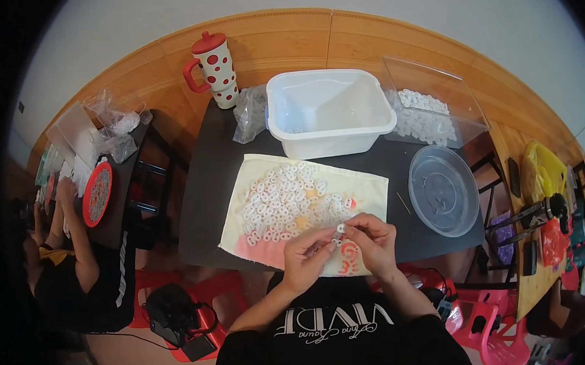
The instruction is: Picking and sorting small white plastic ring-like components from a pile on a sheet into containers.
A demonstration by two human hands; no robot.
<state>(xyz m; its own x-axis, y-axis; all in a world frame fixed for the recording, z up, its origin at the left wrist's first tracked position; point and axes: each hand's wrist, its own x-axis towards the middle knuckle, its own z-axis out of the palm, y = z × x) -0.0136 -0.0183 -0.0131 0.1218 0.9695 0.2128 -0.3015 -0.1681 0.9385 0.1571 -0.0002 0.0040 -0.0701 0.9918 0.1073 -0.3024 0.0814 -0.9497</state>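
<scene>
Over the front right part of a pale yellow towel [367, 186] my two hands meet. My right hand [373, 245] pinches a small white plastic piece [341, 229] between thumb and fingers. Fingertips of my left hand [307, 253] close on the same small piece from the left; its exact shape is partly hidden by the fingers. Beside my left hand, on the towel, lies a spread pile of small white oval pieces with two holes [275, 201]. An orange-red print shows on the towel under my right hand.
Behind the towel stands a white plastic tub [330, 142], with a crumpled clear bag [250, 115] and a red-spotted tumbler [218, 71] to its left. A clear bin of white pieces [426, 116] and a round clear tray [443, 192] are right. Another person's arm [75, 232] works near a red plate [98, 167].
</scene>
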